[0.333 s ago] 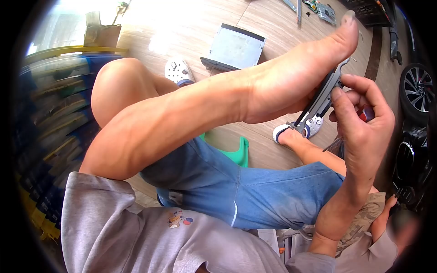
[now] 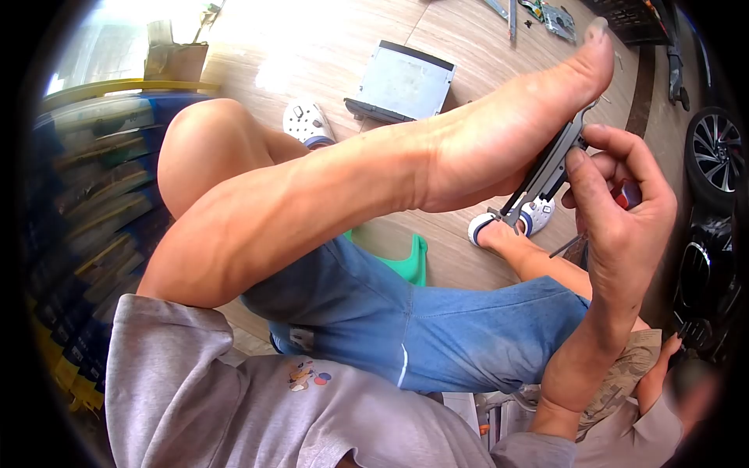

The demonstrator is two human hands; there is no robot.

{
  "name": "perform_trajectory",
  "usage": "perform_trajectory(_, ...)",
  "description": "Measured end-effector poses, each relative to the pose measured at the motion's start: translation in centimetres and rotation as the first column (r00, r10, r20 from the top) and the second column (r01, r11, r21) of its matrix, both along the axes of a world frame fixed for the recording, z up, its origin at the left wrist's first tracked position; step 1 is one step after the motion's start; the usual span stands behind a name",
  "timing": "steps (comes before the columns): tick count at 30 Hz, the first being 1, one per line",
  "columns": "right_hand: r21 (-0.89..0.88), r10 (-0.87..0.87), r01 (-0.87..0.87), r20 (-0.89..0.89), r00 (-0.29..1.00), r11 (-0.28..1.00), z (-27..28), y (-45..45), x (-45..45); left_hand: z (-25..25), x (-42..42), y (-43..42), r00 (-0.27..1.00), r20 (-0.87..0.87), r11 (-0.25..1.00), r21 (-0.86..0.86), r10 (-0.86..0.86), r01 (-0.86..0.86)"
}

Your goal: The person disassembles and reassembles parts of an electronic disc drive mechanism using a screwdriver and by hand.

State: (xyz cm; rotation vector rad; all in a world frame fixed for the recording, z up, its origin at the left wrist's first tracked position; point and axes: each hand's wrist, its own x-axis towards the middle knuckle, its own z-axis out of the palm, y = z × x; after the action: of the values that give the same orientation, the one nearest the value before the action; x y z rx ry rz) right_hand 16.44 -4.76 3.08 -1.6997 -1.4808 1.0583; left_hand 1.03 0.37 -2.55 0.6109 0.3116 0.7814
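My left hand (image 2: 507, 140) stretches across the view, thumb pointing up to the right. Its fingers are hidden behind the palm, where they hold a long, narrow grey and black metal bracket (image 2: 555, 165). Thumb and forefinger of my right hand (image 2: 624, 195) pinch the same bracket from the right side. Tucked in the curled fingers of that hand is a screwdriver (image 2: 626, 194) with a red and blue handle; its thin shaft slants down to the left.
A boxy metal device (image 2: 402, 82) lies on the tiled floor, with loose parts (image 2: 559, 23) farther off. Below my arm is a green plastic stool (image 2: 409, 261). Packed goods (image 2: 117, 195) line the left. Another person (image 2: 636, 421) sits lower right, near a wheel (image 2: 714, 152).
The bracket's lower end and the screwdriver shaft have shifted very slightly. Both hands keep nearly the same pose.
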Motion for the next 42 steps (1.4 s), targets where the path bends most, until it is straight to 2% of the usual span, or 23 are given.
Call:
perform_trajectory(19, 0.001, 0.035, -0.035, -0.024, 0.999, 0.999, 0.4, -0.4, -0.8, 0.1, 0.1, 0.0, 0.992, -0.05, 0.993, -0.009, 0.118, -0.118)
perform_trajectory(22, -0.05, 0.006, -0.012, -0.115, 0.993, 0.999, 1.0, -0.6, -2.0, 0.1, 0.1, 0.0, 0.991, -0.06, 0.992, -0.011, 0.122, -0.123)
perform_trajectory(30, 0.027, 0.056, -0.054, -0.093, 0.994, 0.998, 0.7, -0.4, -1.3, 0.3, 0.1, 0.0, 0.988, -0.081, 0.991, -0.001, 0.133, -0.134)
perform_trajectory(42, 0.025, -0.042, 0.044, -0.076, 0.996, 0.999, 0.9, -0.2, -0.3, 0.4, -0.6, 0.4, 0.981, -0.119, 0.989, 0.007, 0.15, -0.15)
